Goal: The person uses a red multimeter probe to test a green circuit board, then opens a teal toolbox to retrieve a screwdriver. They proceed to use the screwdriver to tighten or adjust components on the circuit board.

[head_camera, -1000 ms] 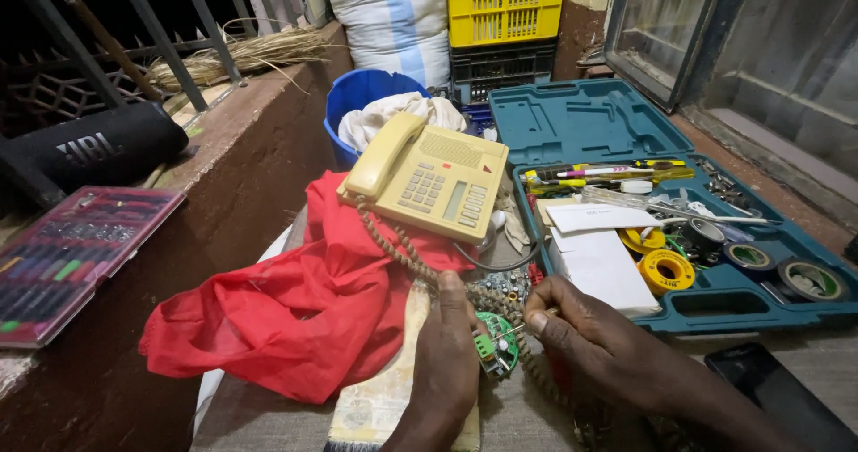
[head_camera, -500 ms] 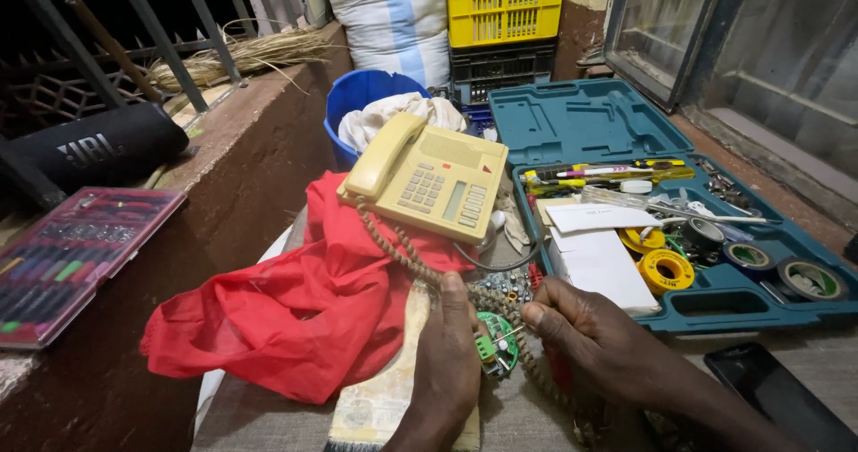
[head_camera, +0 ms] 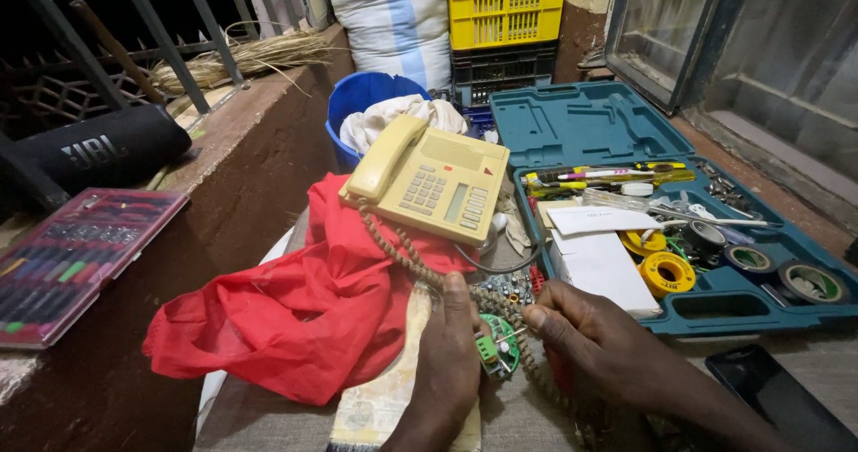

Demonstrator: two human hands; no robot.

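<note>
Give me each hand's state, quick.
Left hand: closed on the small round green circuit board.
Right hand: fingertips pinched at the board's edge, beside the beige coiled cord.

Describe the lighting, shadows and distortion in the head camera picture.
Head view: warm light falls on the yellow telephone and red cloth; the area behind the bars at upper left is nearly black; straight edges bow near the borders, a wide-angle effect; the left hand and right hand look dim but sharp.
</note>
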